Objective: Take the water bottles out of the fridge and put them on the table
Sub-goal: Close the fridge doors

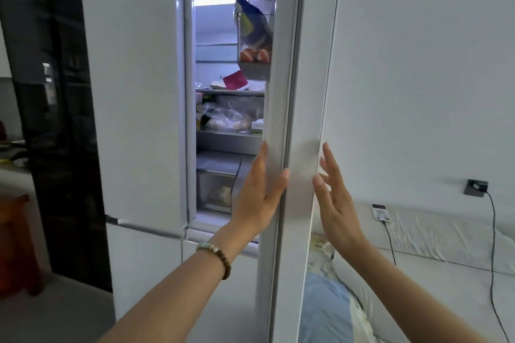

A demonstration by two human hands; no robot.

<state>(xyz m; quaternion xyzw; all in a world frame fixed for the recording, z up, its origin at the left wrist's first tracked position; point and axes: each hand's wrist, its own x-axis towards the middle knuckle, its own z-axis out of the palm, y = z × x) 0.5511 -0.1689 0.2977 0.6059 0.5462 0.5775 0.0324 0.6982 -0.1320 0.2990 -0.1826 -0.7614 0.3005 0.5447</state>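
Observation:
A white fridge stands in front of me with its right door partly open, edge-on to me. My left hand lies flat on the inner edge of that door, fingers extended, thumb wrapping the edge. My right hand is open with fingers apart, just off the door's outer face. Through the gap I see lit shelves with bagged food, a red card and a door bin holding packets. No water bottle is visible in the gap.
The fridge's left door is closed. A dark glass cabinet stands at the left, with a wooden stool below. At the right is a white sofa with a phone on a cable and a wall socket.

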